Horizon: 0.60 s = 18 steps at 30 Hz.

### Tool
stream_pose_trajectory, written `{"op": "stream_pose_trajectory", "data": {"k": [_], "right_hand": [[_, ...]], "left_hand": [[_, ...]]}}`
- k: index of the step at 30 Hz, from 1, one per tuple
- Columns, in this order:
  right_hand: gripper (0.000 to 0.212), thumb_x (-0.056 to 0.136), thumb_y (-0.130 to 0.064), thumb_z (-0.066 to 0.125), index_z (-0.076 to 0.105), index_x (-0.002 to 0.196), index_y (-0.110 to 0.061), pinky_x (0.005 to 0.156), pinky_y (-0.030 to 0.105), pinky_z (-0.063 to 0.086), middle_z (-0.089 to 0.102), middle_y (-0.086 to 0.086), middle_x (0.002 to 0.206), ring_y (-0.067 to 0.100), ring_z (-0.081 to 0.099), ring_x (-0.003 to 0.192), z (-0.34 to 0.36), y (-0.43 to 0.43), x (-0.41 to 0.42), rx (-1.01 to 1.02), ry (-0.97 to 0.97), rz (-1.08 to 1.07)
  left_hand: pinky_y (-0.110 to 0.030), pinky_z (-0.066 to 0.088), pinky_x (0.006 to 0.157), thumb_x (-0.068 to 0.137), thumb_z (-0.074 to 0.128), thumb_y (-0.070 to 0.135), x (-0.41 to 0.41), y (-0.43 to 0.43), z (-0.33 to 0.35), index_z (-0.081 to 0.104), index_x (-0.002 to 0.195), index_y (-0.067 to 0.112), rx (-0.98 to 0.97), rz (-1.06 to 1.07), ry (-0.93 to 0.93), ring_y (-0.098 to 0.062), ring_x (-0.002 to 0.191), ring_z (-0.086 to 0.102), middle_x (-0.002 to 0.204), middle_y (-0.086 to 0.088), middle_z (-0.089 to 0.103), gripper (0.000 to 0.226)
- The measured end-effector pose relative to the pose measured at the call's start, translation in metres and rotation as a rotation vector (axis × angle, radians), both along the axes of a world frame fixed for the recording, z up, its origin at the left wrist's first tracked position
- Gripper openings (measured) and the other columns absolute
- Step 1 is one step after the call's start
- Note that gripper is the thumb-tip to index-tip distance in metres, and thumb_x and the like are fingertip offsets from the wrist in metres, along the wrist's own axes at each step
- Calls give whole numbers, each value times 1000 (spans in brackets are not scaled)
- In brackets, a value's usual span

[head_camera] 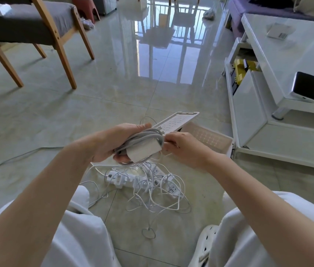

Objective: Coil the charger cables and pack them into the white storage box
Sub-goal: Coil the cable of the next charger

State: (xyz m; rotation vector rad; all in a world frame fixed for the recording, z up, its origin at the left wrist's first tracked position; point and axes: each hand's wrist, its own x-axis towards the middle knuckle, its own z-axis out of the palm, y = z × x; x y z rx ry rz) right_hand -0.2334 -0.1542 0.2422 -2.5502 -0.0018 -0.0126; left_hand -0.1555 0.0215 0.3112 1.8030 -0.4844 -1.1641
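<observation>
My left hand (112,143) grips a white charger brick (144,150) with its grey cable (142,136) wound in loops around it. My right hand (183,145) pinches the end of that cable at the right side of the bundle. Below my hands, a tangle of thin white cables (152,191) lies on the floor over white power strips (125,179). The white storage box (223,145) stands open on the floor just behind my right hand, its perforated lid (179,120) tilted up at the back.
A white low table (287,60) with a phone (306,86) stands at the right, an open drawer (246,105) beside the box. A wooden chair (27,27) stands at the far left. My knees in white trousers frame the cable pile.
</observation>
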Motion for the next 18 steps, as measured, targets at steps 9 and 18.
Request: {"op": "stream_pose_trajectory", "data": {"k": [9, 18], "right_hand": [[50, 86, -51, 54, 59, 64, -6, 52, 23, 35, 52, 0, 55, 14, 46, 51, 2, -6, 5, -142, -204, -243], [48, 95, -35, 47, 39, 50, -21, 50, 27, 29, 50, 1, 52, 14, 42, 49, 11, 2, 3, -1, -172, -368]], "left_hand": [[-32, 37, 61, 98, 35, 45, 8, -7, -40, 42, 92, 17, 326, -158, -906, -19, 67, 50, 82, -1, 52, 30], [-33, 35, 63, 97, 31, 45, 9, -14, -45, 37, 108, 11, 233, 3, -1182, -26, 70, 50, 88, 0, 48, 36]]}}
